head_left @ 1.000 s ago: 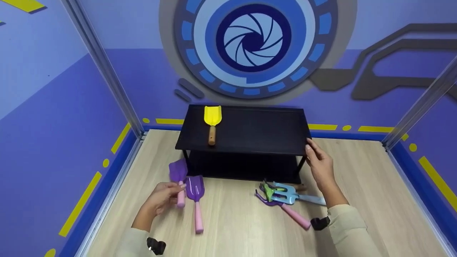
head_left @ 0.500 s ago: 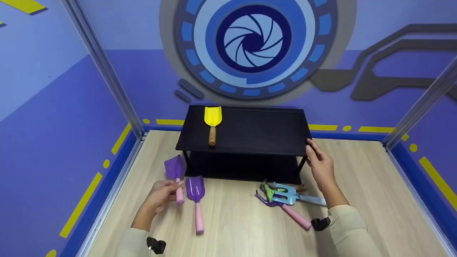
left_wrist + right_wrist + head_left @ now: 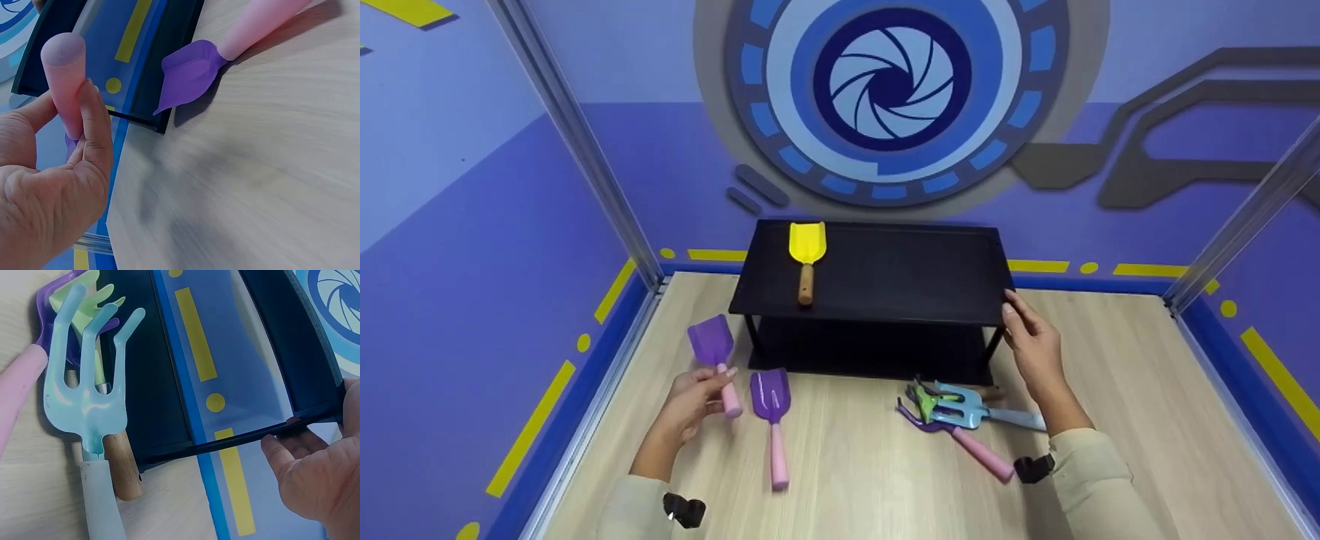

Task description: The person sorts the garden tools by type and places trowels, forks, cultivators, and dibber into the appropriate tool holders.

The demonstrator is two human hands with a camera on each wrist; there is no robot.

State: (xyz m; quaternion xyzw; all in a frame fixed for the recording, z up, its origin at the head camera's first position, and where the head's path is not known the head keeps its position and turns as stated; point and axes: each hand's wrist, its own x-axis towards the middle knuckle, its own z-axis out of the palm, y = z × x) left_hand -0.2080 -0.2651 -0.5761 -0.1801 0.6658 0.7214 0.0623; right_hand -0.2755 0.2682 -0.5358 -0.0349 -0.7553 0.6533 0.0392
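Note:
My left hand (image 3: 684,409) pinches the pink handle of a purple hand shovel (image 3: 711,341) between thumb and fingers, its blade pointing away beside the black two-tier shelf's left end. In the left wrist view the handle (image 3: 66,90) stands up from my grip, with the blade mostly hidden behind the fingers. A matching purple shovel (image 3: 770,394) lies on the table just to the right. My right hand (image 3: 1035,349) holds the right end of the black shelf (image 3: 900,277) at its upper corner; the right wrist view shows thumb and fingers about the frame (image 3: 242,441).
A yellow shovel (image 3: 808,244) with a wooden handle lies on the shelf's top left. Before its right front corner is a pile: a light blue hand fork (image 3: 971,409), a green-headed tool (image 3: 926,403) and a purple rake with pink handle (image 3: 981,454). Blue walls enclose the table.
My left hand has carried the purple shovel left and away from the second shovel, its blade tilting further left. My right hand stays on the shelf.

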